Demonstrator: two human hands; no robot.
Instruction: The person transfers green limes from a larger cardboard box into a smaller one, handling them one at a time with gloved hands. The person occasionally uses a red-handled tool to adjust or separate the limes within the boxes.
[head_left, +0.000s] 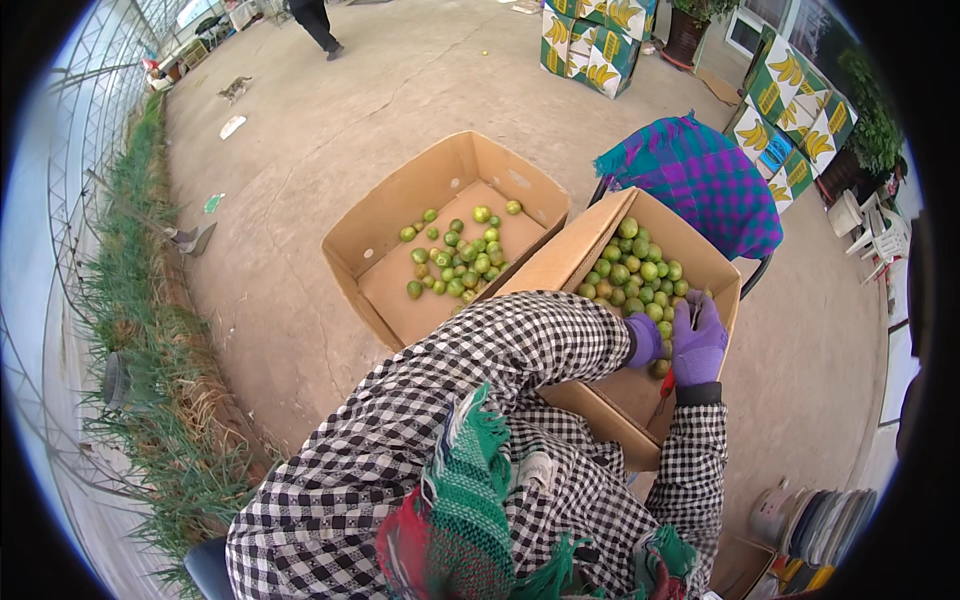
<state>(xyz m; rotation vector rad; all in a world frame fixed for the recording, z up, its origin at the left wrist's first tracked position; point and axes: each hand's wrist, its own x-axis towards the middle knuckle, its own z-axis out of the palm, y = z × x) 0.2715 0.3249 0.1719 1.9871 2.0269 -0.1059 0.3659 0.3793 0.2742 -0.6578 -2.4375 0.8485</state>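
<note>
My left hand (645, 339), in a purple glove, reaches into the right cardboard box (724, 277) beside the green fruits (646, 271); its fingers are mostly hidden. My right hand (699, 337), gloved alike, is at that box's right side, its fingers curled around what looks like the dark blades of small shears (693, 306). Just below it, a red-handled tool (666, 384) is partly visible inside the box. Many round green fruits, some yellowish, fill the box's upper part. A second open cardboard box (397, 195) to the left holds scattered green fruits (466, 255).
A chair draped with a teal and purple checked cloth (697, 180) stands behind the right box. Banana cartons (596, 45) are stacked farther back. Green plants (142, 315) line the left side. A person (319, 26) and a cat (235, 89) are far off. Stacked buckets (817, 525) stand lower right.
</note>
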